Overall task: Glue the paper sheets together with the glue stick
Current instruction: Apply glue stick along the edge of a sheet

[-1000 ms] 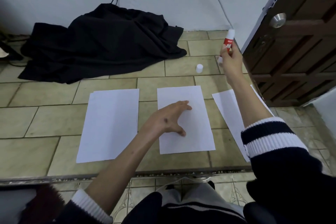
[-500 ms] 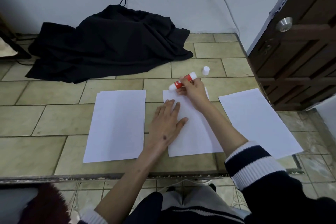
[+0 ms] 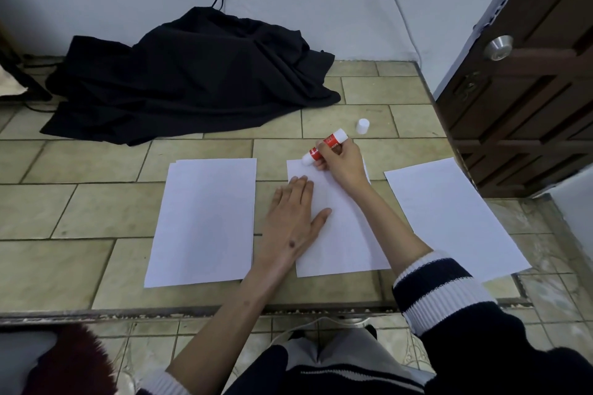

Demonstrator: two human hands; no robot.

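Nearest to the camera, the person's two forearms reach out over the tiled tabletop (image 3: 96,266). Three white sheets lie side by side on it: the left sheet (image 3: 205,221), the middle sheet (image 3: 346,244) and the right sheet (image 3: 449,218), each apart from the others. The left sheet seems to be more than one page, because a second edge shows at its far left corner.

The left hand (image 3: 295,221) lies flat on the left part of the middle sheet, fingers together and stretched, thumb out to the right, and holds nothing; it only presses the paper down. A little farther, the right hand (image 3: 340,163) has its grip closed around the red glue stick (image 3: 324,147). The stick is tilted, and its white tip touches or almost touches the far left corner of the middle sheet; I cannot tell which. The white cap (image 3: 363,126) stands just beyond, on the tabletop. Farther still, a black cloth (image 3: 192,80) lies against the wall.

I judge that the step in hand is the beginning of spreading glue on the middle sheet. The next move probably needs steady strokes along the far edge, with light pressure, while the flat hand keeps the paper from sliding.
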